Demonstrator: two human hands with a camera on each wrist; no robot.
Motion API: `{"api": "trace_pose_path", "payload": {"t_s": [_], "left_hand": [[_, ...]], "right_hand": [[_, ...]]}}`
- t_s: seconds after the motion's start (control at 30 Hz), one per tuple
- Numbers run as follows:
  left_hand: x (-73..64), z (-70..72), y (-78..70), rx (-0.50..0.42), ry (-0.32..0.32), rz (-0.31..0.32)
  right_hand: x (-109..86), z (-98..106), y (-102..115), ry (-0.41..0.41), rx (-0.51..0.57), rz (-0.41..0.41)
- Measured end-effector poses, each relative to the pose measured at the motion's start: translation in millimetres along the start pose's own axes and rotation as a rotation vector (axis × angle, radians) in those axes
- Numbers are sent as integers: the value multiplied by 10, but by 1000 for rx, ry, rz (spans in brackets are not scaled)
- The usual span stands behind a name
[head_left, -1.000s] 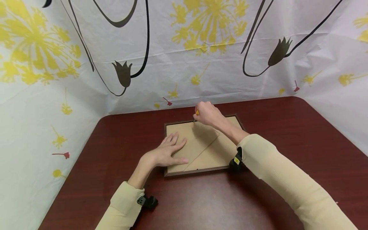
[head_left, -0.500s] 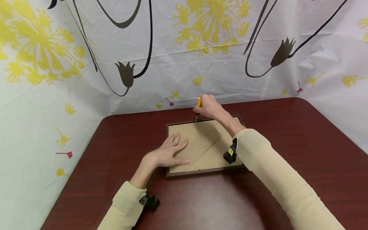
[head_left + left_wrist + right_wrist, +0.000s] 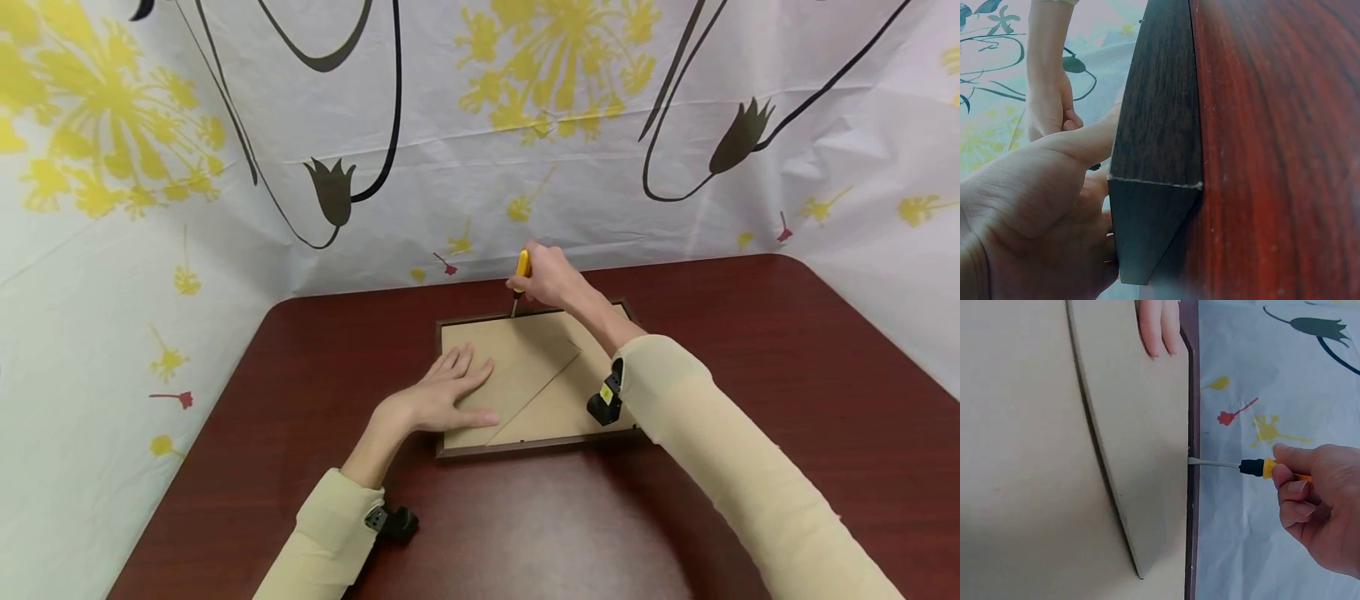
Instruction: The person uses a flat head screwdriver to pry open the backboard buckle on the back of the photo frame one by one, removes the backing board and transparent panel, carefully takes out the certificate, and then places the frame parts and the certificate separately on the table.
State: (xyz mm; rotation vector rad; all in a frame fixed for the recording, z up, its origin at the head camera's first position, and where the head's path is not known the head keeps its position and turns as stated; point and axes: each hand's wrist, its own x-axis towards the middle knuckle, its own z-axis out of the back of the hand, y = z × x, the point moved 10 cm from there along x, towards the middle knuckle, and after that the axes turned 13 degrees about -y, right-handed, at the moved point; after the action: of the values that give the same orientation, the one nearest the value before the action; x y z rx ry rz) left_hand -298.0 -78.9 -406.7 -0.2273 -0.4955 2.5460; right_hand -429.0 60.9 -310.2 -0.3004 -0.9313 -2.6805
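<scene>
A picture frame [image 3: 517,446] lies face down on the table, its tan backing board [image 3: 510,350] upward. Across the board runs the slanted edge of a stand flap [image 3: 1147,487]. My left hand [image 3: 442,400] rests on the board's left part, fingers spread and straight. My right hand [image 3: 551,275] grips a flat-blade screwdriver [image 3: 1252,467] by its yellow and black handle. In the right wrist view the blade tip is right at the frame's far inner edge. The left wrist view shows the dark wooden side [image 3: 1157,100] of the frame beside my left palm.
The dark red wooden table [image 3: 337,350] extends on all sides of the frame. Behind it hangs a white sheet [image 3: 450,150] printed with yellow flowers and dark stems, and the same sheet covers both sides. A black wrist camera [image 3: 395,523] sits at the left cuff.
My right hand has risen slightly, and the screwdriver now stands more upright at the frame's far edge. My left hand has stayed on the board. The head view has shifted slightly.
</scene>
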Motion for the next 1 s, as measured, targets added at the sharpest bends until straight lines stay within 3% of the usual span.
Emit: {"api": "trace_pose_path", "payload": {"t_s": [0.3,0.63,1.0], "left_hand": [[1,2,-11,-2,7,-2],[25,-19,23,-33,-13,-15],[6,6,-18,16,-9,-7]], "right_hand": [[-192,20,64,0,14,99],[-370,0,108,9,66,121],[-584,237,48,-142,148,118]]}}
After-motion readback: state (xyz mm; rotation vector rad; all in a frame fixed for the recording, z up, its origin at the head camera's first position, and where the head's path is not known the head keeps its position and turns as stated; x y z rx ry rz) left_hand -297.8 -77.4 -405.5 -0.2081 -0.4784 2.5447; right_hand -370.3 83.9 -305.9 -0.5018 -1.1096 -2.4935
